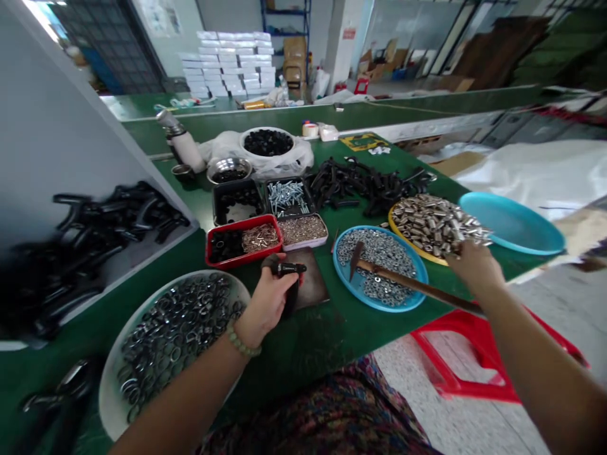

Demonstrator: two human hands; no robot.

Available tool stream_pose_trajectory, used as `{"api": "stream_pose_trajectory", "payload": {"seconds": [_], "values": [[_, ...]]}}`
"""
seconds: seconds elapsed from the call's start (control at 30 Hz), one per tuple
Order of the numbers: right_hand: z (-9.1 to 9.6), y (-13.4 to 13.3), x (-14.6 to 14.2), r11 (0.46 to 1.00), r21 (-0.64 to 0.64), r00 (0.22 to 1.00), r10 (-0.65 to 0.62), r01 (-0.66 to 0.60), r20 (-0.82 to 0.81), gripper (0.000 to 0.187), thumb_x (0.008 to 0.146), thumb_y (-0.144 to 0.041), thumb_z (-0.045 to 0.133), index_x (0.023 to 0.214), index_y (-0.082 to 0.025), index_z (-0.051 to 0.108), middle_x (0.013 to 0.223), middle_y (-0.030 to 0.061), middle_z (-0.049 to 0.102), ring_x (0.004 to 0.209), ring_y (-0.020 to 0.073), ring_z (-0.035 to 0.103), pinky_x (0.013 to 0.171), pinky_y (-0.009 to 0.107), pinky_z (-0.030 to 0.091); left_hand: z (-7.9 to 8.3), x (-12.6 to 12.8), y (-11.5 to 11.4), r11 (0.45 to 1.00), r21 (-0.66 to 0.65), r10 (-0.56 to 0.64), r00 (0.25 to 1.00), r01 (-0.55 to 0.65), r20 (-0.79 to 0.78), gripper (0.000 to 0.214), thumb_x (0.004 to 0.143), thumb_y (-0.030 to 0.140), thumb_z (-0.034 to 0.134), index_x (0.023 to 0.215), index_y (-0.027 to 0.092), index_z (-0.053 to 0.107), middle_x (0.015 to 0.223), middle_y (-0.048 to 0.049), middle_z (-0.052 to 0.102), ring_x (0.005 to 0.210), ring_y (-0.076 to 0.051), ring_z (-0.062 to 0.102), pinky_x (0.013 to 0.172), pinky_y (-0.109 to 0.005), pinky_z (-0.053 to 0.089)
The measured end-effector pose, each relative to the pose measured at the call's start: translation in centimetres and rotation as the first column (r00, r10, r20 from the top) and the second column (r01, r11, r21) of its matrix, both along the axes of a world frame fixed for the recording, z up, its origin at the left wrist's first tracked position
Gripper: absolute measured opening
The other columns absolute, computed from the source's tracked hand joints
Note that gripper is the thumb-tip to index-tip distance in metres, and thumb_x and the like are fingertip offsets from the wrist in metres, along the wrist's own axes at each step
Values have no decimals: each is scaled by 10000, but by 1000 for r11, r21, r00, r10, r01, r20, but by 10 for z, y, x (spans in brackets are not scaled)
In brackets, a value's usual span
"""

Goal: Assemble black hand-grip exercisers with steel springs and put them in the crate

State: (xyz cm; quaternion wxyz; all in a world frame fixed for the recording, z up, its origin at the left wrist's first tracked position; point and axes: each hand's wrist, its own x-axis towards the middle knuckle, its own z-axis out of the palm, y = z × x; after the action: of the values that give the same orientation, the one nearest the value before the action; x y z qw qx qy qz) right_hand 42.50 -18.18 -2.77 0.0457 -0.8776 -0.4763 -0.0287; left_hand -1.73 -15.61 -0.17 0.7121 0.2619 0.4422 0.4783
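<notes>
My left hand [270, 294] is closed around a black plastic handle [289, 268] with small pale lettering, above a dark metal plate [310, 281]. At the right, my right hand [474, 265] has its fingertips down among shiny metal sleeves [427, 218] at the near edge of a yellow tray [393, 224]. Its fingers look drawn together, but their tips are partly hidden. Between the hands, a hammer [403, 277] lies across a blue tray [337, 268] of small nuts [379, 253], its wooden shaft reaching toward my right forearm.
A pale basin [111, 385] of metal rings stands at the left. Behind my left hand are a red bin [241, 258] and a tub of screws [287, 196]. Black handles [355, 180] lie piled farther back. An overlapping blue tray [516, 221] and red stool [441, 373] are at right.
</notes>
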Motion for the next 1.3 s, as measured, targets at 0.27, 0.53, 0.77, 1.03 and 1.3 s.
{"api": "stream_pose_trajectory", "payload": {"seconds": [0.27,0.53,0.77,1.03,1.3], "values": [[38,21,-95,740,617,624,355,267,-696,254,740,-394,693,940,-260,612,860,60,647,818,251,659,773,398,501,0,-2,1,1000,-12,24,999,-25,-41,491,669,214,754,1056,207,453,735,26,642,557,-99,609,529,-197,489],[51,27,-261,793,562,12,580,-233,-814,246,723,-363,727,861,-184,628,630,-30,604,573,108,575,590,268,477,-2,-9,-6,999,37,-17,1000,16,17,511,737,306,728,1140,221,425,893,-9,660,747,-138,658,705,-278,543],[46,36,-295,774,533,-37,556,-343,-831,236,731,-375,706,821,-181,608,622,-36,577,556,106,547,565,272,460,-11,-16,-6,921,368,12,934,129,-358,713,699,178,735,1305,207,360,1123,-65,639,1046,-188,620,961,-345,476],[40,36,-298,764,513,-39,543,-392,-839,230,738,-366,705,826,-180,602,672,-22,579,587,106,525,588,281,450,-18,-18,-3,907,392,47,891,151,-451,712,695,161,695,1329,187,371,1073,-74,641,1027,-204,629,948,-360,484],[41,40,-287,758,446,-49,483,-475,-874,242,738,-370,707,839,-170,617,623,-24,584,563,102,524,551,254,411,-20,-16,-5,933,328,-26,937,148,-347,669,687,103,659,1299,178,401,1102,-74,642,983,-159,640,923,-302,484]]}}
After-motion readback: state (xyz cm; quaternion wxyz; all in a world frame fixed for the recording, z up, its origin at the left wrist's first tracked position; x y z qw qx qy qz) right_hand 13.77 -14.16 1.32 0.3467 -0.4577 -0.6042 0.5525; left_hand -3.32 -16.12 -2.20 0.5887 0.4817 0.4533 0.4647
